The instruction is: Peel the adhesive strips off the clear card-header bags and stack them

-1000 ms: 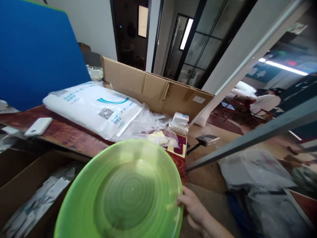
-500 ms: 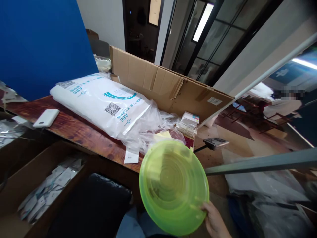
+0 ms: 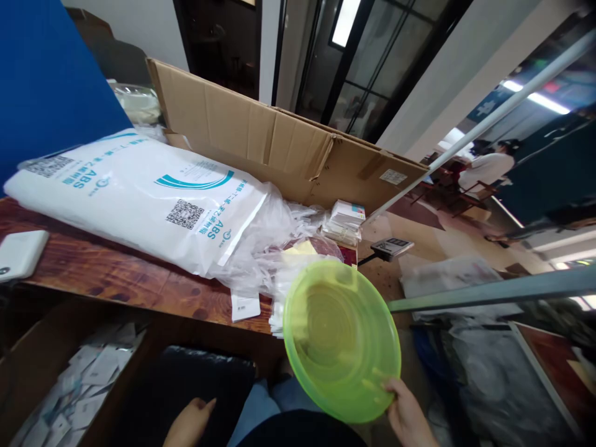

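Observation:
My right hand [image 3: 407, 413] grips the rim of a translucent yellow-green plastic basin [image 3: 326, 326], thumb over the edge. The basin is tilted, so its ringed inside faces me, and no contents show in it. It hangs off the front edge of the wooden table [image 3: 153, 298]. Low in the view, my left hand [image 3: 190, 425] is partly cut off by the frame. Its thumb and forefinger tips are slightly apart, and nothing shows in them. The hand is in front of a black padded seat [image 3: 186, 379].
A big white printed sack [image 3: 139, 205], crumpled clear plastic bags [image 3: 261, 236], a card stack [image 3: 347, 217] and a white device [image 3: 21, 251] lie on the table. Cardboard [image 3: 233, 118] stands behind. A carton of small packets [image 3: 93, 379] is below left. A person [image 3: 488, 164] sits far right.
My left hand has come into view at the bottom. The basin has turned a little and shifted slightly right, still in my right hand. The camera view has swung right.

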Motion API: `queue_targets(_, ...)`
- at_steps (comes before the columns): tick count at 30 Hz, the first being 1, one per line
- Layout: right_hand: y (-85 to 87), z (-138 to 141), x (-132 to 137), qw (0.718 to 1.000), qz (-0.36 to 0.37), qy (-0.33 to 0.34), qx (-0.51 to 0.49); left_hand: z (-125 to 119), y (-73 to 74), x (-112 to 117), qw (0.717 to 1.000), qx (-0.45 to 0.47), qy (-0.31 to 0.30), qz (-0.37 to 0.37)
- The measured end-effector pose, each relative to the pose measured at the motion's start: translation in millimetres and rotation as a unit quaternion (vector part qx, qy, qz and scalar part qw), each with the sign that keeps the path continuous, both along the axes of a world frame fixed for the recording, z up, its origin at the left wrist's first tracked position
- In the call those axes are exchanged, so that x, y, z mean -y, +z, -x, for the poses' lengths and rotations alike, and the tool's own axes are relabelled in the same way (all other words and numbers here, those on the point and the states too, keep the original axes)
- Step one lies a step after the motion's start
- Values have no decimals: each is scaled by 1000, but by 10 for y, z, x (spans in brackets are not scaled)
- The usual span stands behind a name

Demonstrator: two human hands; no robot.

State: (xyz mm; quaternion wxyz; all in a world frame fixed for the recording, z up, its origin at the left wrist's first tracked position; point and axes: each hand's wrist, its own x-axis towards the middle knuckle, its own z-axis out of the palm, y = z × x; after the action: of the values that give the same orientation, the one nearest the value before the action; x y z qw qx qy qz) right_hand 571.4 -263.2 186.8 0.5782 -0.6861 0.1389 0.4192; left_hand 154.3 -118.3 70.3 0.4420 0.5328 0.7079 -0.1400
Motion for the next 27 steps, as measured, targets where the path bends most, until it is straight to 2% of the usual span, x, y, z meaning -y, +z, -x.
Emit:
queue_targets(3, 70, 96, -231, 1000, -25, -12, -6, -180, 73, -243, 997, 36, -64, -13)
queue_targets(7, 157, 97, -567, 998, -55, -8, -17, -618, 380, -579, 980, 67, -138, -130)
queue_targets(10, 266, 0, -764, 997, -67, 11, -34, -995, 660, -941, 949, 70, -176, -252)
queue_targets(12, 359, -92, -859, 996, -70, 27, -46, -1226, 809, -1220, 929, 66, -199, -306)
queue_targets(15, 504, -250, -942, 994, -72, 54, -57, -1505, 948, -1616, 901, 76, -242, -351)
queue_targets(17, 583, -369, -957, 992, -73, 75, -65, -1639, 1005, -1851, 895, 82, -251, -359)
queue_targets(19, 636, -494, -946, 989, -75, 102, -80, -1726, 1066, -2087, 901, 82, -237, -355)
queue_targets(21, 661, -610, -923, 984, -78, 130, -99, -1768, 1158, -2341, 913, 67, -192, -353)
queue_targets(24, 660, -706, -884, 978, -81, 150, -117, -1765, 1392, -2702, 931, 31, -73, -355)
queue_targets(27, 642, -671, -853, 977, -82, 159, -116, -1749, 1688, -2827, 938, 35, 35, -344)
